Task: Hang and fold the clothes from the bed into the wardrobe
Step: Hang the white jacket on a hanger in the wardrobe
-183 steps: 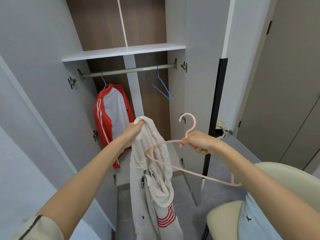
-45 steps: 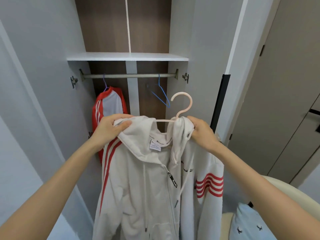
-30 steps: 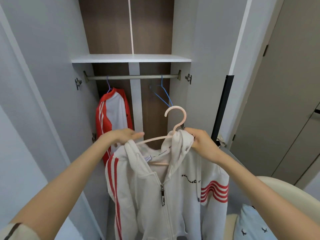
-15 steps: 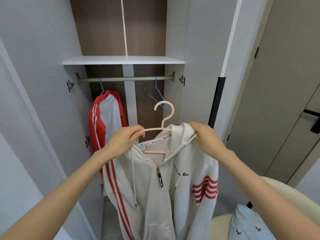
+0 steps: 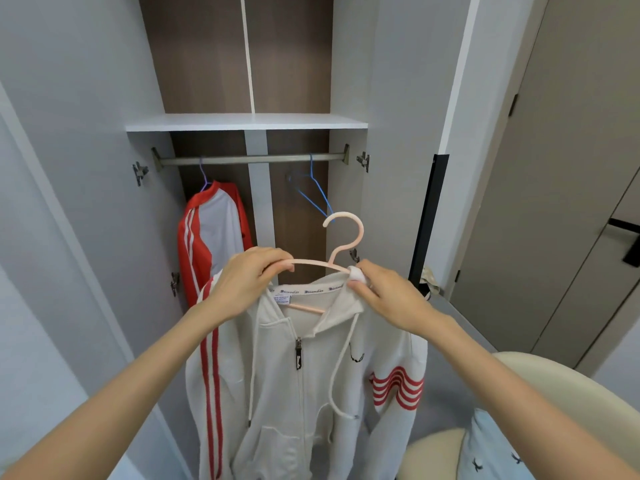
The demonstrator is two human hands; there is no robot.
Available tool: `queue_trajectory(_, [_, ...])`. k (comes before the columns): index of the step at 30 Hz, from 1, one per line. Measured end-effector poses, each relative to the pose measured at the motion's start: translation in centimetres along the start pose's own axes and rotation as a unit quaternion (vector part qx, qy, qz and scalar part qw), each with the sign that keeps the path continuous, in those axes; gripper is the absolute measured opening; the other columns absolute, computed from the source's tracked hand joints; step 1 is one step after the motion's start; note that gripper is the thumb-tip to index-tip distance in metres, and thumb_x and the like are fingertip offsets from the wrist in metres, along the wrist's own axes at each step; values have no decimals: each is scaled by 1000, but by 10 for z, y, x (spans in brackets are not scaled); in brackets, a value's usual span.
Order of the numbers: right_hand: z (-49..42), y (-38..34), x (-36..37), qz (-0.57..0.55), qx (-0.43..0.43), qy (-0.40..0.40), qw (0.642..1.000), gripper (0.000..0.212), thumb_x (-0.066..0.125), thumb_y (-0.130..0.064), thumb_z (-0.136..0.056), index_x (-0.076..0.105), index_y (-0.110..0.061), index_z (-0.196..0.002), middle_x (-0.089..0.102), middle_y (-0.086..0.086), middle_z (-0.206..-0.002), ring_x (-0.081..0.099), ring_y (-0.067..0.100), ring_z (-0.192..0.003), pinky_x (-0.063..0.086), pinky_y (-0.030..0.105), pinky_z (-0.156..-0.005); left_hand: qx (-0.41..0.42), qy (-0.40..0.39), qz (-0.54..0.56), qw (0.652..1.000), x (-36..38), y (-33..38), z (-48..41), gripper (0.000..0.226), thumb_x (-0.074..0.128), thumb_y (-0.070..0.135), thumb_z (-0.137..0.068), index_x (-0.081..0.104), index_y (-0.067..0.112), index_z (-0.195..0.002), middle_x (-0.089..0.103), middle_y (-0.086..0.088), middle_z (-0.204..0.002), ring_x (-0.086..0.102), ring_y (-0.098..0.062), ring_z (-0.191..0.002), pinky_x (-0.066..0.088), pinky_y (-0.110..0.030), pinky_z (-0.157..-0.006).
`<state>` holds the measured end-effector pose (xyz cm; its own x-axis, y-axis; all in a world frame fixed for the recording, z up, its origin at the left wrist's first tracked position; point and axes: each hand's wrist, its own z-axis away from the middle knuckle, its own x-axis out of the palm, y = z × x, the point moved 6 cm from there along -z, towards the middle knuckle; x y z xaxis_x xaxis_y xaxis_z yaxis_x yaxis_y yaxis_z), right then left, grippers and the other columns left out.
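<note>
A white zip hoodie [image 5: 304,382] with red stripes hangs on a pale pink hanger [image 5: 343,237], held up in front of the open wardrobe. My left hand [image 5: 247,282] grips the hanger's left arm together with the hoodie's shoulder. My right hand [image 5: 384,296] pinches the hoodie's collar at the hanger's right shoulder. The hanger's hook points up, below the metal rail [image 5: 249,159]. The hoodie's lower part runs out of view.
On the rail hang a red and white jacket [image 5: 211,237] at the left and a bare blue hanger [image 5: 311,192] at the right. A white shelf [image 5: 246,122] sits above the rail. A cream chair [image 5: 519,410] with a pale blue garment [image 5: 498,455] stands at the lower right.
The hoodie went from dangling in my left hand, hanger apart, to sitting on the hanger. In the last half second my left hand closed further round the hanger arm and the collar was drawn higher.
</note>
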<state>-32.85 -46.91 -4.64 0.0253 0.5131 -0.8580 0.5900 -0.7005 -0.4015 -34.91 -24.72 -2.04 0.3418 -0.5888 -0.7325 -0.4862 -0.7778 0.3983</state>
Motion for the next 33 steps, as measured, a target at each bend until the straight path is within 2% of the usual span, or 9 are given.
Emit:
queue_trajectory(8, [-4,19,-13,-130,56,139,980,18,51,-34,-98,47,-30,-80,51,-15,-66,45,5,-62,31,29,-58,-58,-95,-15,994,-18,-36,-2,18,51,42,-94,64,33,-103,58,12,-102,53,-4,-98,49,-35,-90])
queue_trajectory(11, [-7,18,-22,-118,67,165,977,17,51,-38,-97,48,-31,-82,51,-19,-67,45,4,-61,30,29,-58,-108,-2,-23,994,-20,-45,4,15,57,39,-93,61,37,-107,40,9,-124,34,-9,-119,30,-29,-100])
queue_trajectory(13, [-7,12,-24,-88,67,184,977,21,51,-38,-97,44,-35,-77,50,-15,-66,45,4,-62,30,30,-58,-203,97,-3,974,-21,-49,7,20,62,43,-88,62,33,-104,34,1,-119,29,-15,-114,28,-29,-95])
queue_trajectory(16, [-4,0,-26,-33,57,216,974,27,48,-39,-98,35,-39,-74,47,-15,-69,45,3,-66,27,28,-56,-331,122,100,930,-12,-52,7,36,63,48,-86,55,21,-108,48,-5,-111,48,-19,-101,39,-30,-82])
queue_trajectory(19, [2,-8,-29,41,41,244,968,21,46,-38,-99,37,-35,-80,47,-13,-72,44,9,-66,21,22,-52,-371,123,113,914,-8,-58,7,34,63,36,-88,48,9,-102,59,-10,-100,61,-27,-92,48,-36,-72])
queue_trajectory(22, [9,-16,-30,104,28,265,958,20,48,-35,-99,42,-26,-82,47,-12,-73,46,19,-66,17,23,-49,-402,2,42,915,-2,-65,7,31,57,32,-92,52,5,-78,64,-14,-75,68,-28,-71,52,-32,-60])
queue_trajectory(27, [18,-14,-24,171,34,255,951,23,49,-32,-99,58,-13,-90,57,0,-79,54,25,-69,20,29,-54,-499,-157,153,838,13,-70,29,26,58,26,-95,56,4,-81,67,-8,-78,67,-13,-65,51,-16,-48])
queue_trajectory(31, [16,-10,-12,181,44,228,956,24,50,-32,-100,57,-12,-89,55,1,-80,52,25,-69,28,31,-53,-477,-119,117,863,22,-69,32,27,49,13,-99,52,2,-75,57,-14,-84,59,-22,-87,48,-23,-66])
queue_trajectory(33, [16,-3,-10,184,49,222,956,21,51,-29,-99,57,-11,-89,54,1,-79,51,24,-67,28,30,-52,-475,-52,160,863,21,-68,30,22,45,9,-100,56,-5,-86,58,-19,-94,57,-25,-91,51,-31,-79])
